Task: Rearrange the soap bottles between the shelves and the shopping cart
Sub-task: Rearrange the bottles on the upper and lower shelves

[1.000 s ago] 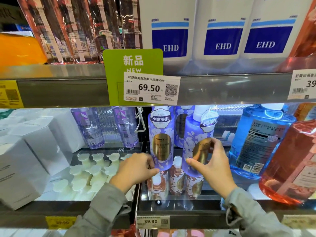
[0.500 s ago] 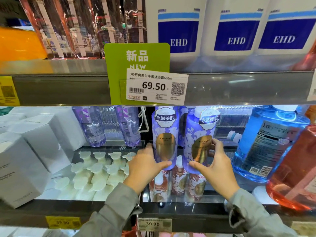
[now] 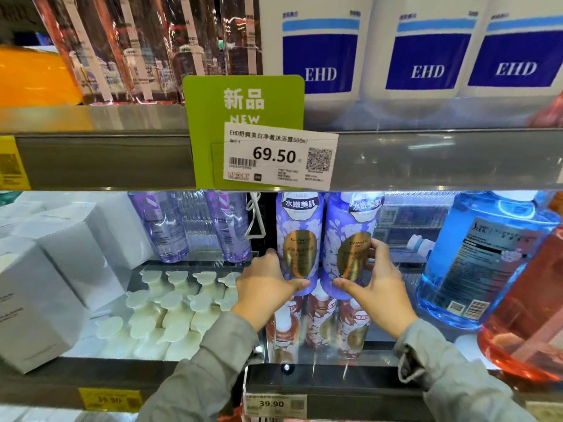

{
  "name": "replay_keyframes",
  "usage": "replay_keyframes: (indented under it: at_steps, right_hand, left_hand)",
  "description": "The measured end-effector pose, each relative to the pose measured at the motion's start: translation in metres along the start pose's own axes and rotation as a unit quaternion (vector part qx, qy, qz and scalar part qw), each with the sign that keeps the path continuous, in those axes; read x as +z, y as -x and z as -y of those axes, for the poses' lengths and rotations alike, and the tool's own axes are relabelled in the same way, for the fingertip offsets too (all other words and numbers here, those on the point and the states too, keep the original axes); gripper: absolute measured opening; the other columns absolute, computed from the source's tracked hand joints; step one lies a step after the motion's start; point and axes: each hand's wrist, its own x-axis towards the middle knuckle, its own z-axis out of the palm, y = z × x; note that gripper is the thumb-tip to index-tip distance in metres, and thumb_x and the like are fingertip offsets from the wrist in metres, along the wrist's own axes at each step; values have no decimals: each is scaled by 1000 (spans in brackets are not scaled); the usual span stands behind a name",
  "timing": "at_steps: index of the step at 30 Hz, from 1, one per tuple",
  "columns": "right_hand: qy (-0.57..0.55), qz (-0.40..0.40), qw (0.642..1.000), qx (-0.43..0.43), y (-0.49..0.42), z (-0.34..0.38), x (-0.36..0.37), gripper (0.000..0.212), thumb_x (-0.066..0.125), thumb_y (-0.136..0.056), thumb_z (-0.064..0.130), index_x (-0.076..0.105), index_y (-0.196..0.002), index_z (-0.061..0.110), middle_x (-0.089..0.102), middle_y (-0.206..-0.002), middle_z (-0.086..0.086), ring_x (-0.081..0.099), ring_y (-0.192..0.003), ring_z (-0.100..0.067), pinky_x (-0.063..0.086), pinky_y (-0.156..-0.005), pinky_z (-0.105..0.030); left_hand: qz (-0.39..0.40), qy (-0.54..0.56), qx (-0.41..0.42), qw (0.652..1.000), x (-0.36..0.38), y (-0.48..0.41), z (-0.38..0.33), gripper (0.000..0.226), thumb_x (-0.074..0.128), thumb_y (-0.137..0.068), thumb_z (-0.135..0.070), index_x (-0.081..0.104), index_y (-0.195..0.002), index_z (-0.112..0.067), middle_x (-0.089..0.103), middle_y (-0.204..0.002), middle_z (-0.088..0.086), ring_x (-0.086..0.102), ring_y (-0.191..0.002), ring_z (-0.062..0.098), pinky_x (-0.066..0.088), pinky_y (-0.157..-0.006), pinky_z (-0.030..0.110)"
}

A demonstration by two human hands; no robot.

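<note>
Two purple flowered soap bottles with gold oval labels stand side by side on the lower shelf. My left hand grips the left purple bottle low down, thumb across its front. My right hand grips the right purple bottle, fingers curled round its right side and thumb under the gold label. Both bottles sit above small pink flowered bottles at the shelf front. The shopping cart is out of view.
White boxes and several white pump tops fill the shelf's left. Clear purple bottles stand behind. A big blue bottle and a pink one crowd the right. EHD bottles line the upper shelf behind a green price sign.
My left hand rose from the small pink bottles and took hold of the left purple bottle. My right hand kept its hold on the right purple bottle. The view moved closer.
</note>
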Motion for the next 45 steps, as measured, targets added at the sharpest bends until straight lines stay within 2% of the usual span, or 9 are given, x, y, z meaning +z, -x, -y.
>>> replay_keyframes:
  at_steps: [7, 13, 16, 19, 24, 27, 32, 37, 45]
  right_hand:
    - [-11, 7, 1000, 6, -3, 3, 0, 70, 82, -71, 19, 36, -123, 25, 56, -110, 7, 54, -103, -16, 39, -88, -28]
    - [-45, 23, 999, 18, -1, 7, -6, 66, 81, -72, 15, 40, -123, 22, 56, -116, 5, 53, -109, -15, 40, -94, -28]
    - [-83, 21, 996, 39, 4, 12, -14, 60, 81, -72, 12, 44, -118, 21, 55, -113, 4, 58, -98, -7, 41, -81, -12]
    - [-81, 53, 994, 56, 14, 15, -23, 64, 80, -73, 14, 44, -125, 15, 52, -113, 6, 53, -84, 7, 42, -64, -4]
    - [-75, 70, 994, 48, 37, 14, -42, 62, 82, -72, 17, 46, -123, 17, 54, -112, 6, 56, -91, -6, 40, -69, -7]
    - [-67, 73, 994, 47, 51, 14, -56, 64, 82, -71, 21, 47, -125, 17, 53, -117, 5, 55, -91, -3, 42, -67, -5]
    - [-37, 37, 997, 49, 64, 8, -80, 64, 82, -71, 26, 47, -125, 20, 54, -119, 4, 55, -98, -11, 41, -69, -11]
    - [-31, -15, 998, 56, 85, 9, -104, 54, 81, -71, 30, 50, -115, 28, 57, -109, 10, 55, -96, -3, 42, -76, -11]
    - [-45, -74, 994, 67, 99, 2, -130, 40, 81, -72, 26, 56, -104, 28, 62, -95, 8, 60, -86, -9, 44, -71, -13]
  left_hand:
    - [27, 8, -11, 1000, -2, -5, -3, 59, 76, -67, -56, 52, -107, -20, 63, -109, -1, 60, -105, 24, 48, -84, 34]
    - [46, -33, -9, 998, -2, 6, 2, 59, 68, -71, -64, 56, -109, -20, 61, -115, 3, 58, -109, 25, 43, -82, 31]
    - [74, -45, -4, 996, -3, 15, 7, 63, 67, -71, -65, 53, -114, -21, 56, -118, 2, 55, -112, 23, 45, -90, 32]
    - [85, -33, 22, 996, -6, 25, 5, 48, 70, -70, -61, 57, -101, -28, 62, -108, -4, 58, -104, 18, 47, -90, 34]
    - [97, 21, 55, 994, -2, 47, -11, 41, 72, -66, -61, 57, -90, -32, 67, -96, -9, 63, -94, 15, 49, -85, 33]
    - [104, 49, 79, 990, 4, 57, -26, 37, 74, -65, -59, 58, -85, -32, 68, -87, -12, 65, -86, 11, 52, -81, 32]
    - [123, 86, 126, 981, 16, 67, -44, 32, 76, -67, -52, 57, -82, -33, 70, -83, -11, 66, -83, 9, 53, -81, 35]
    - [129, 77, 168, 974, 18, 73, -61, 32, 74, -70, -53, 59, -89, -32, 68, -80, -15, 65, -84, 6, 52, -78, 31]
    - [136, 80, 203, 966, 33, 81, -89, 29, 75, -69, -52, 54, -80, -35, 66, -77, -16, 64, -79, 6, 52, -82, 35]
